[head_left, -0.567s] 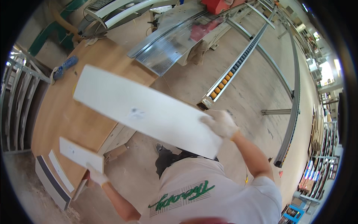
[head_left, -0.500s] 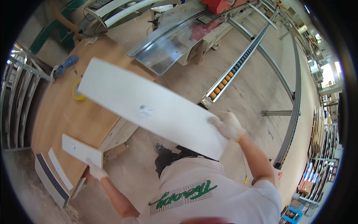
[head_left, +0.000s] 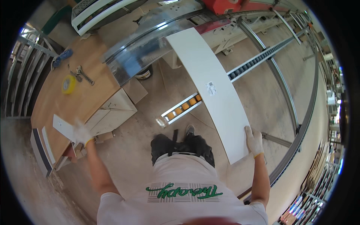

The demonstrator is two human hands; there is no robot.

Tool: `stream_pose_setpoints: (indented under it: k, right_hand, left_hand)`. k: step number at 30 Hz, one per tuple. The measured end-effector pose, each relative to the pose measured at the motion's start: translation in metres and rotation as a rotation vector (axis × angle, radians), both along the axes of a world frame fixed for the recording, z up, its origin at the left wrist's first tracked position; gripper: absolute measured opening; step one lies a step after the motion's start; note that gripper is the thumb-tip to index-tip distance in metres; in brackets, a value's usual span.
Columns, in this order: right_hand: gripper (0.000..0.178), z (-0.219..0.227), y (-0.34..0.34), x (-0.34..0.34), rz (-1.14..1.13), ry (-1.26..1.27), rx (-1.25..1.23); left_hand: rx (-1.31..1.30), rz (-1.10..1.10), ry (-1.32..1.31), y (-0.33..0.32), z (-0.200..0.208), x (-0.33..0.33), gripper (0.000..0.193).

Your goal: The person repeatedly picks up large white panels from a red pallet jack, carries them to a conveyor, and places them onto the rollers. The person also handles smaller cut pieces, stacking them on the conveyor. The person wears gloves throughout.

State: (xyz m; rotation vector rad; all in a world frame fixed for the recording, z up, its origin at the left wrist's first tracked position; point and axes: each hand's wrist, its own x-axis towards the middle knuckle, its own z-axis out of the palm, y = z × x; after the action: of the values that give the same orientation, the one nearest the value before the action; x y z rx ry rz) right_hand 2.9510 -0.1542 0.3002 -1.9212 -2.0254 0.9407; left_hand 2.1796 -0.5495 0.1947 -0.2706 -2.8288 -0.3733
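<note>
A long white board (head_left: pixel 210 90) with a small printed label stretches away from me, tilted above the floor. At its near right edge, my gloved right hand (head_left: pixel 255 141) is closed around it. Its far end overlaps the shiny metal machine table (head_left: pixel 140 62); I cannot tell whether they touch. My gloved left hand (head_left: pixel 83 134) is smeared by motion beside a small white panel (head_left: pixel 63 127) on the wooden worktable (head_left: pixel 88 62). Its fingers cannot be made out.
On the worktable lie yellow tape (head_left: pixel 68 84), an adjustable wrench (head_left: pixel 85 76) and a blue bottle (head_left: pixel 63 57). Narrow strips (head_left: pixel 42 150) rest at its near left corner. A roller track (head_left: pixel 182 108) passes beneath the board. Metal rails (head_left: pixel 279 78) run along the right.
The long board has swung from pointing left over the worktable to pointing ahead, toward the machine. My right hand moved right with it. My left hand has left the small panel's near edge.
</note>
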Motion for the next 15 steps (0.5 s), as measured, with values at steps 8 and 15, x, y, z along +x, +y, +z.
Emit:
stream_pose_setpoints:
  k: [8,15]
  right_hand:
    - [0.061,-0.030,0.151,-0.036,-0.046,0.040,-0.131]
    - [0.060,-0.017,0.240,-0.031,0.021,0.079,-0.206]
  left_hand:
    - [0.400,-0.875,-0.773,0.482,0.078,0.300,0.068]
    - [0.785,-0.276,-0.879,0.635,0.038,0.362,0.091]
